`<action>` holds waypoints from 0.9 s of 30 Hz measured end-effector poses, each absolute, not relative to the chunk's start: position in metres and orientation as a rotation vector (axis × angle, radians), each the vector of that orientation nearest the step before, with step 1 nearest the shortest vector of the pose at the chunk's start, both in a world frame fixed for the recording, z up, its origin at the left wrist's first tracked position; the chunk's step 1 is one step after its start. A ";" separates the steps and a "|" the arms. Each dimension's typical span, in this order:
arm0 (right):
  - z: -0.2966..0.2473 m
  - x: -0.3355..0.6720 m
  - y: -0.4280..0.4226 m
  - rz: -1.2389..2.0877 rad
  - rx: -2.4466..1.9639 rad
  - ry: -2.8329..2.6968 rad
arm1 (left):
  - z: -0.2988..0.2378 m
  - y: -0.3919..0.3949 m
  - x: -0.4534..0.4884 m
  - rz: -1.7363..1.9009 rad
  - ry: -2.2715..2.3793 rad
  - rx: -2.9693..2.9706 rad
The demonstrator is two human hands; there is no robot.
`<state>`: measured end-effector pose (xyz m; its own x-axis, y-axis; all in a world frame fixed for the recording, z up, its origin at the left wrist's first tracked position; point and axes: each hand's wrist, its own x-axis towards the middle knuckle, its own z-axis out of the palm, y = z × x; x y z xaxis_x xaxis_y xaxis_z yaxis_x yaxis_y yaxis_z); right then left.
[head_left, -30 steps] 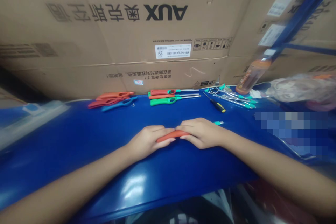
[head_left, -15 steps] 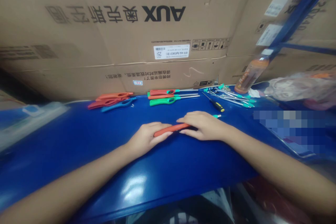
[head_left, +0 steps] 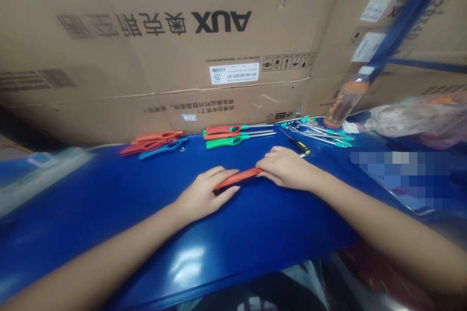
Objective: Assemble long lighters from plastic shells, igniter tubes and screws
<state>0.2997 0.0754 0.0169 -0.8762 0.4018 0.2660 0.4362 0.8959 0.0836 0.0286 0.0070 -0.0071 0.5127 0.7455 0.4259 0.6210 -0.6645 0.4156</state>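
Observation:
An orange-red long-nosed lighter (head_left: 239, 178) lies across the middle of the blue table (head_left: 109, 204), held at both ends. My left hand (head_left: 204, 194) grips its left end, fingers pinched around the handle. Curled over the right end is my right hand (head_left: 286, 167), and the lighter's tip is hidden beneath it.
Behind my hands lie loose orange and blue handle shells (head_left: 153, 143), assembled red and green lighters (head_left: 233, 135), a black-and-yellow screwdriver (head_left: 297, 144) and several teal-tipped metal tubes (head_left: 321, 133). Large cardboard boxes (head_left: 182, 34) wall the back; a bottle (head_left: 345, 102) and plastic bags (head_left: 412, 116) sit right.
Both hands and the orange-red lighter have shifted slightly away from me. My right hand has slid toward the lighter's right end, exposing more of the body.

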 end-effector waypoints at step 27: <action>0.017 0.308 0.083 -0.262 -0.490 -2.703 | -0.010 0.010 0.016 0.855 1.133 2.685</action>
